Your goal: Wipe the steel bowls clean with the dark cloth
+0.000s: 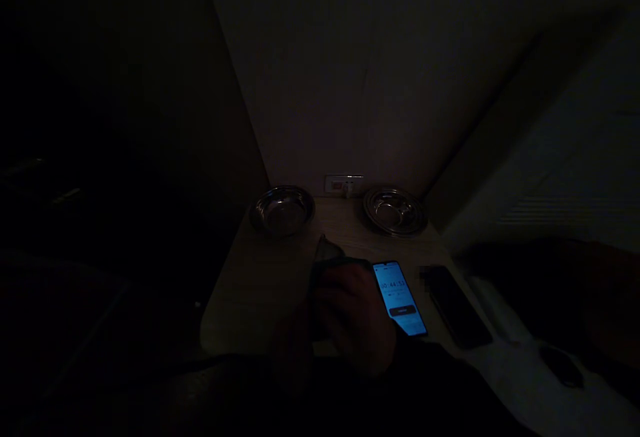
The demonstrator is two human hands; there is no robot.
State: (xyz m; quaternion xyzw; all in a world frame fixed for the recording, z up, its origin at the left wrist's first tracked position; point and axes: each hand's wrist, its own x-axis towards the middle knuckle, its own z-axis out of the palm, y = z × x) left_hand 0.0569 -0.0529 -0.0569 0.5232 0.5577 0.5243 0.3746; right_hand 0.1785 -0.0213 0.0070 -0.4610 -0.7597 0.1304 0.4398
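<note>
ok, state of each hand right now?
Left hand: too dark to tell open or closed.
Right hand: closed, apparently holding a dark, pointed, cloth-like item.

I watch from afar through one head-worn camera, facing forward and down from the near side of the table (250,290), with the right hand (354,320) close below and the wall (310,104) straight ahead.
</note>
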